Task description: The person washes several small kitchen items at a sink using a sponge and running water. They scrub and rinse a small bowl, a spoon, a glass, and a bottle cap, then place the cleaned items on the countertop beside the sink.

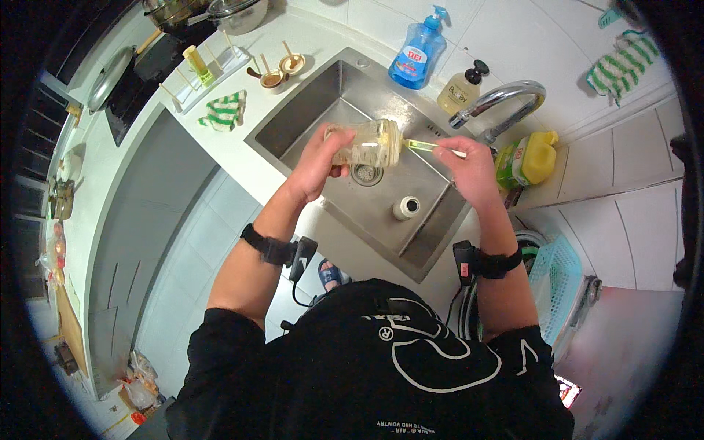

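Note:
Above the stainless steel sink (pixel 275 132), my left hand (pixel 324 159) grips a clear glass jar (pixel 366 144) tilted on its side, its mouth towards the right. My right hand (pixel 467 162) holds a thin light-coloured handle with a green part, a brush by its look (pixel 423 145). Its far end is at the jar's mouth; whether it reaches inside I cannot tell. Yellowish matter shows near the jar's rim. A small white bottle with a dark opening (pixel 407 208) is in the sink, right of the drain (pixel 366 174).
A chrome faucet (pixel 511 93), blue soap bottle (pixel 417 55), pump bottle (pixel 461 91) and yellow jug (pixel 531 159) line the sink's back and right. On the left counter are a striped cloth (pixel 224 111), two small cups (pixel 272 81) and a white rack with sticks (pixel 214 77).

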A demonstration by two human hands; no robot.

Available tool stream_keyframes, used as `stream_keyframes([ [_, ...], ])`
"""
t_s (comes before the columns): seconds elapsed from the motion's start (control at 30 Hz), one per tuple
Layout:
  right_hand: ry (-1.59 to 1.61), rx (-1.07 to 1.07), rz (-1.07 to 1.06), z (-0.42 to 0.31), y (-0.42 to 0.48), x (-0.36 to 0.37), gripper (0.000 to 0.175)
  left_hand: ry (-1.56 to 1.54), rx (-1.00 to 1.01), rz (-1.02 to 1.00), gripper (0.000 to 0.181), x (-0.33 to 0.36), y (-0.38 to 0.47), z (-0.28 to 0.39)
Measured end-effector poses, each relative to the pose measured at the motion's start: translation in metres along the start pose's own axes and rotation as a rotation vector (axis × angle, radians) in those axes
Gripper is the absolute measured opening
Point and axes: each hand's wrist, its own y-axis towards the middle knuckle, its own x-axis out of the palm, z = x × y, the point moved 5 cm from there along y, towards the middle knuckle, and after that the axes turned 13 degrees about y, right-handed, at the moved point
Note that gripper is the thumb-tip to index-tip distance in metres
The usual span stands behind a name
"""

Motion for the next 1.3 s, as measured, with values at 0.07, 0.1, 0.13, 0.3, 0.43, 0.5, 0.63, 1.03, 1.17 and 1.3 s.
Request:
stream_keyframes([
  [0.07,0.031,-0.062,-0.187,-0.001,0.0,0.011,0.022,0.002,-0.001,-0.021,0.046,0.002,0.0,0.002],
  [0.1,0.051,-0.099,-0.285,-0.001,-0.003,0.019,0.021,0.011,-0.006,-0.062,0.046,0.006,0.0,0.003],
  [0.13,-0.002,-0.148,-0.305,-0.001,-0.004,0.024,0.02,0.015,0.008,-0.144,0.047,0.012,0.0,0.004],
  [0.3,-0.051,0.057,-0.229,0.013,-0.001,0.024,0.023,-0.011,0.119,-0.168,0.056,0.022,-0.006,0.005],
  [0.43,0.03,0.036,-0.254,0.015,0.0,0.019,0.022,0.109,0.371,-0.206,0.07,0.024,-0.011,0.009],
  [0.5,0.063,0.033,-0.258,0.019,-0.002,0.013,0.023,0.135,0.33,-0.24,0.077,0.019,-0.011,0.006],
  [0.63,0.105,0.087,-0.186,0.032,-0.004,-0.01,0.023,0.083,0.206,-0.143,0.078,-0.005,-0.015,0.0],
  [1.03,0.1,-0.111,-0.248,0.004,-0.004,-0.009,0.022,0.082,0.243,-0.196,0.076,0.005,-0.019,0.013],
  [1.17,0.036,0.016,-0.12,0.018,-0.001,-0.012,0.023,0.138,0.242,-0.222,0.076,0.009,-0.02,0.013],
  [1.3,0.056,-0.08,-0.058,0.016,-0.003,-0.011,0.019,0.018,0.185,-0.195,0.072,0.008,-0.017,0.01],
])
